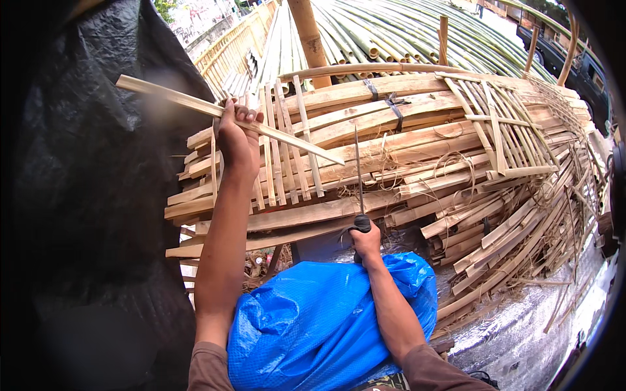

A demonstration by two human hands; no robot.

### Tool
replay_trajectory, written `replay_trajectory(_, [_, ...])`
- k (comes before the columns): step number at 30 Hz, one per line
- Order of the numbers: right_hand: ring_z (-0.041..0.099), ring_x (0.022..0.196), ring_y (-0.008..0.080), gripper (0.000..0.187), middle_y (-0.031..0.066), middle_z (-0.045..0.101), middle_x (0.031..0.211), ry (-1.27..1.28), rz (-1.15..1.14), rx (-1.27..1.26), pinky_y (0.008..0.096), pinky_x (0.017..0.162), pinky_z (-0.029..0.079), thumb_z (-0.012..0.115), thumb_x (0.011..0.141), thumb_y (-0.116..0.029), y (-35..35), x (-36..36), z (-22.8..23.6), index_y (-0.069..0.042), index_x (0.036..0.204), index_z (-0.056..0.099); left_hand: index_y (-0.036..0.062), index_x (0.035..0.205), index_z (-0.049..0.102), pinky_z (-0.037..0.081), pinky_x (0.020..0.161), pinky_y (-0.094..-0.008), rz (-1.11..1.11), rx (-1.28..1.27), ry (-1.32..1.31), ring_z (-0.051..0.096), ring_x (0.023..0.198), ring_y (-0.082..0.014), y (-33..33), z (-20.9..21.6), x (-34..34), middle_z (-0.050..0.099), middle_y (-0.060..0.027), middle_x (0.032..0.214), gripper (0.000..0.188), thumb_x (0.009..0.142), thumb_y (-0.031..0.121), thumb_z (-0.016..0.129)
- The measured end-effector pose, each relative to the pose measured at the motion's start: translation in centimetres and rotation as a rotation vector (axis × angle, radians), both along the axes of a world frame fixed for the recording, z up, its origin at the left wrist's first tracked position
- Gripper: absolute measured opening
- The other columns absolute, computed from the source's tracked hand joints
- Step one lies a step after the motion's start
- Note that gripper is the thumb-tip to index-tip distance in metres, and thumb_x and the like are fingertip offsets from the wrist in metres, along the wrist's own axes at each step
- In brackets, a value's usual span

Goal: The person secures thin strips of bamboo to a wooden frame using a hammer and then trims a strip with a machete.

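My left hand [240,137] is raised at the left, its fingers closed round a flat bamboo strip [293,141]. The strip slants down from upper left to the middle of the view. Lower and to the right, my right hand [366,242] grips the dark wrapped handle of a knife [359,176]. Its long thin blade points up and away from me, apart from the strip. Behind my left hand, several short bamboo slats [283,150] lie crosswise on the stacked split bamboo [365,124]. A blue plastic sheet [306,326] covers my lap, under my right forearm.
A bamboo lattice panel [499,124] rests on the stack at the right. Loose split strips [515,241] pile below it, beside silvery sheeting [521,332]. A black tarp [104,215] hangs at the left. An upright bamboo post [308,39] stands before long green poles [372,29].
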State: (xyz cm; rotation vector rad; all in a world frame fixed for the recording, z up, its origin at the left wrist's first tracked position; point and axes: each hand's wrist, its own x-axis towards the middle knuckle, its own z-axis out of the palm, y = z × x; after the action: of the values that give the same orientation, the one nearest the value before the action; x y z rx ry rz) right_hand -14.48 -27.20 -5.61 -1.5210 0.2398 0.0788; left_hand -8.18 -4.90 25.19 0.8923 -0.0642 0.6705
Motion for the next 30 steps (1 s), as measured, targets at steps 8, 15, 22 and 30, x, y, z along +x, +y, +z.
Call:
replay_trajectory(8, [0.052, 0.059, 0.0174, 0.022, 0.0051, 0.057, 0.067, -0.182, -0.042, -0.028, 0.0337, 0.059, 0.046, 0.066, 0.065, -0.01, -0.2, -0.3, 3.8, -0.002, 0.084, 0.058, 0.0135, 0.099, 0.05, 0.045, 0.081, -0.0351, 0.028, 0.047, -0.094, 0.045, 0.073, -0.0102, -1.9, -3.3, 0.5, 0.045, 0.002, 0.077, 0.017, 0.104, 0.03, 0.048])
replay_trajectory(15, [0.057, 0.064, 0.0163, 0.026, 0.0071, 0.061, 0.071, -0.256, 0.068, -0.12, 0.0327, 0.063, 0.049, 0.07, 0.067, -0.011, 0.1, -1.3, 5.0, -0.003, 0.09, 0.06, 0.0127, 0.114, 0.049, 0.049, 0.085, -0.0377, 0.179, 0.104, -0.014, 0.053, 0.083, -0.0107, -3.6, -0.8, -0.2, 0.052, 0.0, 0.086, 0.016, 0.101, 0.02, 0.054])
replay_trajectory(22, [0.061, 0.065, 0.018, 0.029, 0.0106, 0.065, 0.072, -0.275, 0.121, -0.127, 0.0337, 0.064, 0.051, 0.072, 0.068, -0.013, 0.5, -2.3, 7.4, -0.001, 0.091, 0.06, 0.0152, 0.081, 0.044, 0.028, 0.053, -0.0268, 0.258, 0.157, -0.245, 0.029, 0.055, -0.0094, -1.2, 6.7, -4.0, 0.03, 0.0032, 0.062, 0.038, 0.102, 0.047, 0.042])
replay_trajectory(30, [0.061, 0.068, 0.0122, 0.033, 0.0094, 0.066, 0.074, -0.349, 0.308, -0.092, 0.0309, 0.066, 0.051, 0.079, 0.074, -0.018, 1.7, -5.6, 15.2, -0.002, 0.095, 0.06, 0.0157, 0.064, 0.028, 0.018, 0.048, -0.0275, 0.2, 0.197, -0.379, 0.022, 0.052, -0.0112, -2.1, 7.4, -6.8, 0.023, 0.001, 0.058, 0.048, 0.093, 0.053, 0.034])
